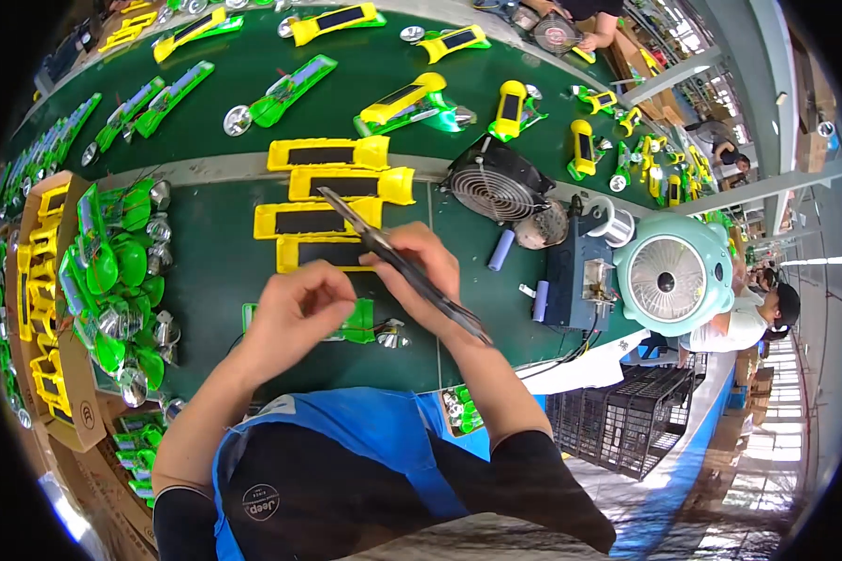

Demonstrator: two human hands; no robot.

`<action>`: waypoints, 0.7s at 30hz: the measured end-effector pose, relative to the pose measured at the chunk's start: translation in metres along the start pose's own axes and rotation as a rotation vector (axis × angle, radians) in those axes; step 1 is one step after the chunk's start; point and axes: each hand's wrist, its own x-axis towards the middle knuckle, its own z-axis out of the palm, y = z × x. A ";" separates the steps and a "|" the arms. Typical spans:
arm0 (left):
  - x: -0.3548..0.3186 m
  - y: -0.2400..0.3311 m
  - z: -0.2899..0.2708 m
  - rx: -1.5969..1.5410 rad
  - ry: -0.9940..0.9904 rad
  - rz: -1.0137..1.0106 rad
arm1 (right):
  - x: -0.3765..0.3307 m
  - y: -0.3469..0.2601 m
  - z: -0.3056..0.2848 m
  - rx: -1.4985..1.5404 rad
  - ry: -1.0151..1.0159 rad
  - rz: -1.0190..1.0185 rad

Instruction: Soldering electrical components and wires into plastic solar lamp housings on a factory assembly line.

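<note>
My right hand (419,271) is wrapped round a long slim tool (357,220) with a grey metal nose and dark handle; its exact kind is unclear. The nose points up and left over a row of yellow lamp housings (313,220) with dark panels. My left hand (299,309) is closed beside it, fingertips curled to the thumb; whatever they pinch is hidden or too small to name. Beneath both hands, partly covered, lies a green lamp body (357,323) with a silver reflector (392,334) and wires at its right end.
Green lamp parts (112,271) are heaped at the left by a carton (84,425) of yellow housings. To the right stand a black fan (496,182), a blue soldering unit (571,271), a solder spool (611,222) and a mint-green fan (669,276). Lamps lie along the far belt (337,93).
</note>
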 end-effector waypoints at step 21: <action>0.034 -0.024 -0.043 1.009 -0.121 0.384 | -0.033 -0.007 -0.033 0.489 0.155 0.774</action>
